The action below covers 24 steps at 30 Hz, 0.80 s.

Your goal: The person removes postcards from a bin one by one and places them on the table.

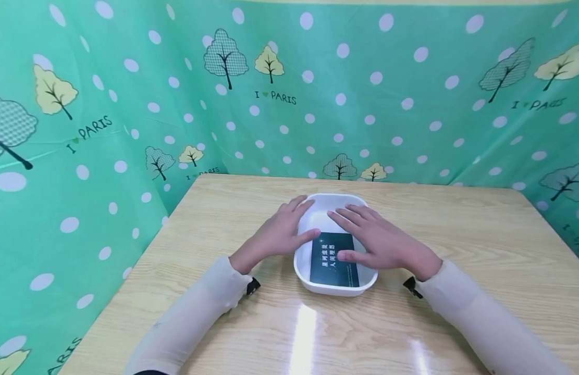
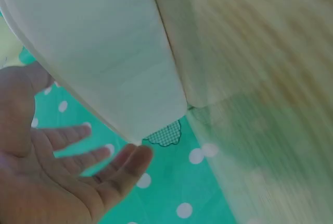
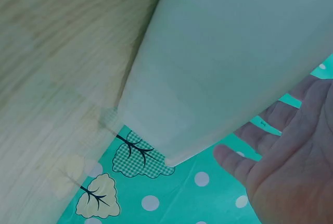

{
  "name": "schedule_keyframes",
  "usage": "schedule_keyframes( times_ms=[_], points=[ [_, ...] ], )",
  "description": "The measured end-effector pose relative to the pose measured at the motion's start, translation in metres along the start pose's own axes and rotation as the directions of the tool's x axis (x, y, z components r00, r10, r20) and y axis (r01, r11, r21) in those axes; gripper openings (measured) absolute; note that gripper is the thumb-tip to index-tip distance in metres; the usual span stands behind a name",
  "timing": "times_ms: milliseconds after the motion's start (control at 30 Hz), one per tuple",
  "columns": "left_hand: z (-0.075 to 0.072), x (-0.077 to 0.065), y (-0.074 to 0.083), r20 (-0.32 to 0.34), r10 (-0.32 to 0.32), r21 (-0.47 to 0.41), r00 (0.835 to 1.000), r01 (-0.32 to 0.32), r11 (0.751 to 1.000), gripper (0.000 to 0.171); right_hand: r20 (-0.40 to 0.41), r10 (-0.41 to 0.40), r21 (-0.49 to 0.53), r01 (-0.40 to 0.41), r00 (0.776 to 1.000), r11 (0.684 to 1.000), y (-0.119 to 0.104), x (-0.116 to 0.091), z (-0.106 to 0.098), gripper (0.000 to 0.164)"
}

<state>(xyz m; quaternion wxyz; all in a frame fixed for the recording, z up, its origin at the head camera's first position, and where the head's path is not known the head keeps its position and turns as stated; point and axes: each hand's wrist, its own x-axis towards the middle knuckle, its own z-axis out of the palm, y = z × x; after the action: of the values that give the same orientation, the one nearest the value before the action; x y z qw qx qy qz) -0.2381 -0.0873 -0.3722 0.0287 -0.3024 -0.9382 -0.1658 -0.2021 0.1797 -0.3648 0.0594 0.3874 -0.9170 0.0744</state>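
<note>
A white plastic basin point(image 1: 336, 291) with rounded corners stands on the table. Inside it lies a dark green rectangular booklet or card point(image 1: 333, 276) printed with white characters. My left hand point(image 1: 282, 232) is at the basin's left rim, fingers extended and thumb reaching over the inside. Across from it, my right hand point(image 1: 380, 237) passes over the right rim with its fingers spread above the basin, partly covering the booklet's edge. In the left wrist view, the fingertips point(image 2: 138, 156) show near the basin's outer wall point(image 2: 104, 47). Relaxed fingers also appear beside the wall point(image 3: 223, 57) in the right wrist view.
The wooden table point(image 1: 214, 208) extends around the basin on every side. A green curtain point(image 1: 289, 135) with white dots and printed trees hangs behind the table and along its left side. Light reflects off the tabletop in front of the basin.
</note>
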Motion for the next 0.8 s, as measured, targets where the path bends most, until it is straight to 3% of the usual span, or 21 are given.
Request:
schedule_keyframes(
  times_ms=[133,233,333,433,533,800],
  points=[
    [-0.001,0.010,-0.005,0.001,-0.107,-0.142,0.994,0.106,0.984,0.076,0.027,0.034,0.046,-0.035,0.999,0.998,0.001,0.008,-0.003,0.082],
    [-0.001,0.017,-0.012,0.031,-0.174,-0.263,0.984,0.175,0.949,0.072,0.045,0.047,0.087,-0.051,0.998,0.995,0.004,0.015,-0.004,0.080],
    [0.000,0.025,-0.019,0.105,-0.238,-0.420,0.966,0.259,0.870,0.070,0.060,0.049,0.121,-0.056,0.997,0.991,0.006,0.023,-0.006,0.077],
    [-0.003,0.033,-0.023,0.182,-0.285,-0.570,0.941,0.337,0.749,0.068,0.083,0.054,0.148,-0.065,0.995,0.987,0.007,0.030,-0.007,0.071],
    [-0.005,0.040,-0.027,0.207,-0.304,-0.629,0.930,0.365,0.686,0.064,0.113,0.073,0.157,-0.091,0.991,0.983,0.009,0.037,-0.006,0.066],
    [-0.005,0.058,-0.035,0.239,-0.263,-0.646,0.935,0.355,0.676,0.053,0.201,0.093,0.181,-0.130,0.975,0.975,0.009,0.046,0.000,0.071]
  ],
)
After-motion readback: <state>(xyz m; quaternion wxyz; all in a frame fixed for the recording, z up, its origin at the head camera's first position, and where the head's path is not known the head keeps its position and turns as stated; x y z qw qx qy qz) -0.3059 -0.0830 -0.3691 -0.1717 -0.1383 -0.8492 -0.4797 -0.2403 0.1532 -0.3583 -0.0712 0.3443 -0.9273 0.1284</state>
